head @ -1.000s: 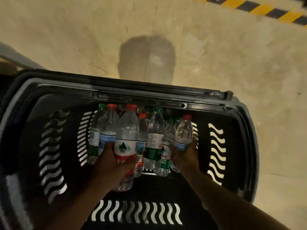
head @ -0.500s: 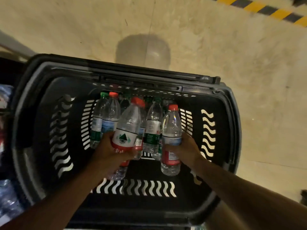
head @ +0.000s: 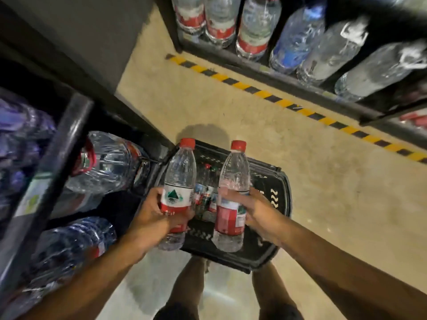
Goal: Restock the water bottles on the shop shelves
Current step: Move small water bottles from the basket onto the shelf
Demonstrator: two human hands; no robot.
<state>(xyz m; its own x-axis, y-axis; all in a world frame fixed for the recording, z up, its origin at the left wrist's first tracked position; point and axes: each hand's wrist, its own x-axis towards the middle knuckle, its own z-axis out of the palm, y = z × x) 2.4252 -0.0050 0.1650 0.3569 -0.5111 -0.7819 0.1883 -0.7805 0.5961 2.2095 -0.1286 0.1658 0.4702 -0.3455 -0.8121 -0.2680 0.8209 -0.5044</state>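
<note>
Both bottles have come up out of the basket [head: 280, 188] since half a second back, and our view has swung from floor and basket to take in the shelves on either side.

Going from the left: big jugs lie on the left shelf [head: 57, 144], one with a red handle ring. Our left hand [head: 152, 218] is curled round the label band of the left bottle [head: 178, 181], thumb across the front — a full wrap, nothing loose. Our right hand [head: 256, 215] pinches the right bottle [head: 232, 192] at its red label, fingers round the far side. Both stand upright above the basket, which still has more bottles in it. Up on the right, the far shelf [head: 265, 72] carries a row of standing bottles.

We judge these full and fairly weighty for one hand each; thin plastic that dents if squeezed, smooth where bare. The label band is the best hold — ribbed and firmer than the shoulder. Caps look sealed, so tipping should be safe.
</note>
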